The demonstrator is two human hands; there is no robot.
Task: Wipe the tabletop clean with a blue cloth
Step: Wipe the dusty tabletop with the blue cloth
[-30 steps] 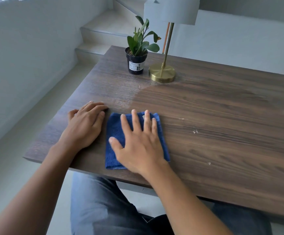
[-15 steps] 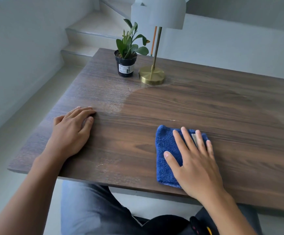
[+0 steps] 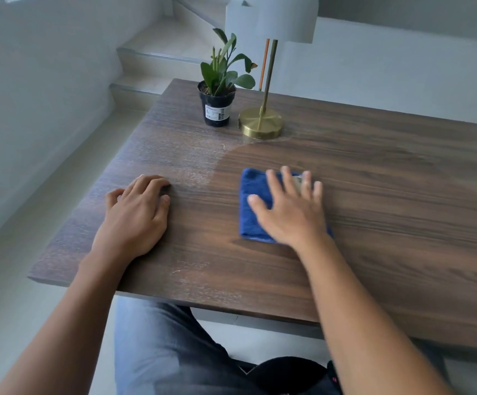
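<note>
Head view: flat right hand on a folded blue cloth, wooden tabletop.

The right hand (image 3: 288, 212) lies palm-down with straight, spread fingers pressing the blue cloth (image 3: 253, 201) onto the tabletop (image 3: 388, 195); it is blurred. The cloth sits nearer the person than the brass lamp base (image 3: 261, 122). The left hand (image 3: 134, 220) rests on the wood well to the left of the cloth, its fingers loosely bent, gripping nothing. Just left of the lamp base stands a black plant pot (image 3: 216, 109) with a white label whose print is too small to read.
</note>
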